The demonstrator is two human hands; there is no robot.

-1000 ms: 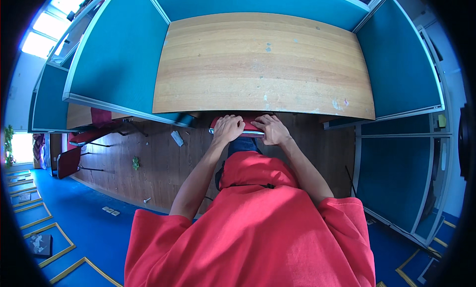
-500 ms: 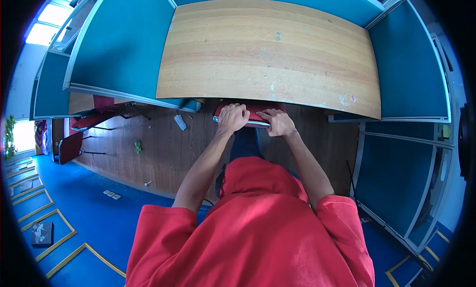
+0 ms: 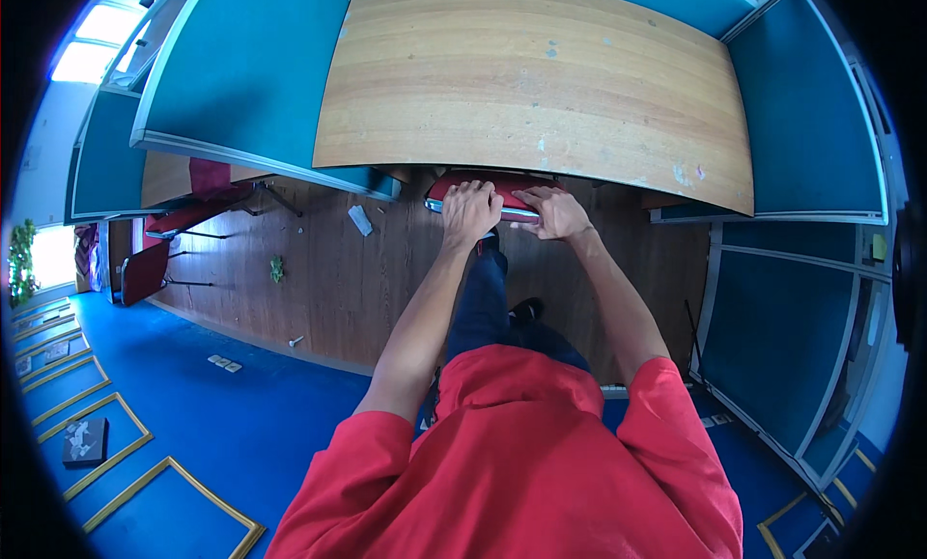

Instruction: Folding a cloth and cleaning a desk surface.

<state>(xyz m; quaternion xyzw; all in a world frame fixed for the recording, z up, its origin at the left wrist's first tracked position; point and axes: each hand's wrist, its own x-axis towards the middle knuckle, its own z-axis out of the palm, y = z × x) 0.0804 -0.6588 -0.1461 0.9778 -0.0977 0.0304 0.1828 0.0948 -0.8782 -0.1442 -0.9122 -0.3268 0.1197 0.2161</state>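
A red padded chair with a shiny metal edge sits partly beneath the wooden desk, whose front edge hides the rest of it. My left hand is closed over the left part of the chair's near edge, fingers curled over the red padding. To its right, my right hand grips the same edge, thumb toward the metal strip. Both forearms reach forward, nearly straight.
Teal partition panels enclose the desk. Other red chairs stand at the left. On the brown floor lie a pale packet, a green sprig and a small white object. Yellow-edged frames lie on blue flooring.
My torso has shifted back from the desk, and more of my legs and a shoe show. Both hands keep their hold on the chair, which stays under the desk edge.
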